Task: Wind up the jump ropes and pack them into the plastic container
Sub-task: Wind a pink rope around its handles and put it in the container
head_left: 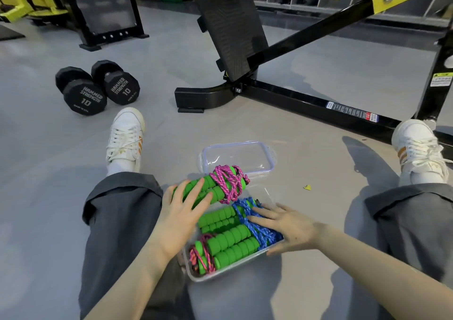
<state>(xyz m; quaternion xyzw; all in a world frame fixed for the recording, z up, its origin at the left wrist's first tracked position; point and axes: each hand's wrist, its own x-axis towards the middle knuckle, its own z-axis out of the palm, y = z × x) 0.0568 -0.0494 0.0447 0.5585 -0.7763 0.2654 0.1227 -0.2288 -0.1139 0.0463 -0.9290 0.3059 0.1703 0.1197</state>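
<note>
Left hand [181, 212], centre frame, lies palm down, fingers straight and spread toward the upper right. Right hand [286, 224], beside it, is flat too, fingers pointing left. Left forearm [132, 283] and right forearm [367, 253] enter from the bottom edge.

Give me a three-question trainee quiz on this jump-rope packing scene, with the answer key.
1. True or false: the lid is snapped onto the plastic container.
2. Multiple choice: the cord under the right hand is A pink, B blue, C yellow.
3. Short answer: which hand rests on the pink-corded bundle nearest the lid?

Key
1. False: the lid lies on the floor beyond the container.
2. B.
3. The left hand, its fingers laid across the green handles.
</note>
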